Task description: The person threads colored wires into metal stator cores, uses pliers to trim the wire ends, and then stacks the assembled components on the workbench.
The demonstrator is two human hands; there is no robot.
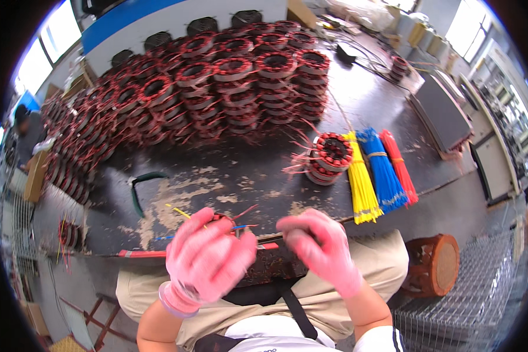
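Observation:
My left hand [208, 258], in a pink glove, curls over a small wound stator [222, 218] at the table's near edge and mostly hides it. Yellow, blue and red wire ends stick out around those fingers, among them a yellow wire [179, 211]. To the right, apart from the stator, my right hand [322, 249] is closed in a pinch, also gloved in pink and slightly blurred. Whatever its fingertips hold, if anything, cannot be made out. A short stack of stators [328, 158] with red windings stands beyond the right hand, beside bundles of yellow [362, 182], blue [384, 173] and red wires [399, 167].
Tall stacks of stators [234, 88] fill the far and left table. Green-handled pliers [138, 193] lie left of my hands. A red strip [144, 253] runs along the near edge. A wooden stool [440, 264] stands at right, and a person [29, 132] is at far left.

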